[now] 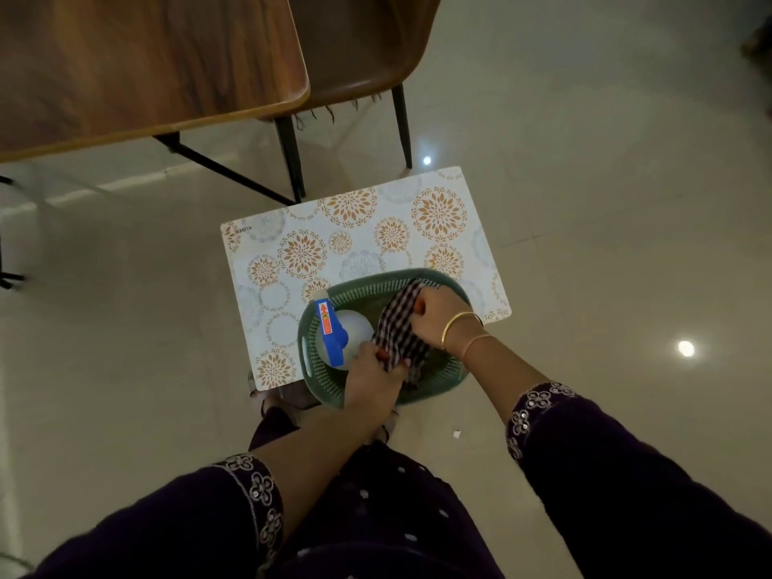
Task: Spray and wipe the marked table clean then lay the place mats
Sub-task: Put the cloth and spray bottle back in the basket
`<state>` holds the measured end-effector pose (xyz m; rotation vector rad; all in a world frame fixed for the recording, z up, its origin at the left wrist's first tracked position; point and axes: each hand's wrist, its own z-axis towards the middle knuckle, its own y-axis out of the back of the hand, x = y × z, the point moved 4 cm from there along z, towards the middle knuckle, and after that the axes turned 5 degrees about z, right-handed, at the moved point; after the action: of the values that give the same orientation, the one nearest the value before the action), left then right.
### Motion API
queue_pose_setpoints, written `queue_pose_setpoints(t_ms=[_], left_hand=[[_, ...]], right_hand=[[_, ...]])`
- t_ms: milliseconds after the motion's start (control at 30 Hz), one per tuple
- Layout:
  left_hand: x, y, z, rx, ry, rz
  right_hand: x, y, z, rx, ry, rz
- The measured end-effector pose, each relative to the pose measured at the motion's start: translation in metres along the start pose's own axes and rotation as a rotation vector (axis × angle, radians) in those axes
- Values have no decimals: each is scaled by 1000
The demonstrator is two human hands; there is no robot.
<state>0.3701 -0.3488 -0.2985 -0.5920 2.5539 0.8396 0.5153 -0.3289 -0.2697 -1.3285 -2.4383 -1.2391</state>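
View from above, looking down at a pale tiled floor [585, 202]. Far up and to the left of a green basket [318, 371], the corner of a wood-grain bench [125, 56] fills the frame, bare on the part that shows, on thin black legs. Just to the right of the bench, still above the basket, a brown chair [367, 43] is pushed partly under it. A white place mat [355, 236] printed with orange and grey flower circles lies flat on the floor beneath the basket; the basket sits on the mat's near right part and overhangs its near edge. In the left half of the basket stands a white spray bottle [355, 328] with a blue trigger head. Just right of the bottle, the left hand [374, 376] reaches into the basket, its fingers curled and pinching the near end of a dark-and-white checked cloth [397, 328]. The cloth stretches diagonally across the middle of the basket, up toward its far right rim. There the right hand [438, 315] grips the cloth's far end in closed fingers, with gold bangles [457, 328] on its wrist. Both forearms come from dark sleeves [585, 453] with embroidered cuffs, below the basket. To the right of the basket, a bright light spot reflects on the floor.
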Motion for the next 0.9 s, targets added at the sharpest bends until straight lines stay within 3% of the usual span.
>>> queue_pose_setpoints(t_ms=[133,200,333,400,467,567,733,900], left_hand=[[-5,11,-11,-90,-50,-94],[-7,12,-15,-65,-36,-146],[-17,11,-16,71,65,-295],[-21,10,-17,129,159,-379],[-24,12,-19,106,136,-392],[-29,20,-27,12,-63,-376],[-39,25,-41,-51,-305,-361],[-51,26,-45,-30,-313,-480]], right_hand=[[-9,16,-8,-162,15,373],[-16,23,-10,-124,-24,641],[-15,34,-21,37,-10,953],[-9,37,-31,170,41,1007],[-7,37,-38,264,82,960],[-8,40,-40,350,116,934],[-9,47,-40,475,57,1152],[-17,40,-37,390,-65,1276]])
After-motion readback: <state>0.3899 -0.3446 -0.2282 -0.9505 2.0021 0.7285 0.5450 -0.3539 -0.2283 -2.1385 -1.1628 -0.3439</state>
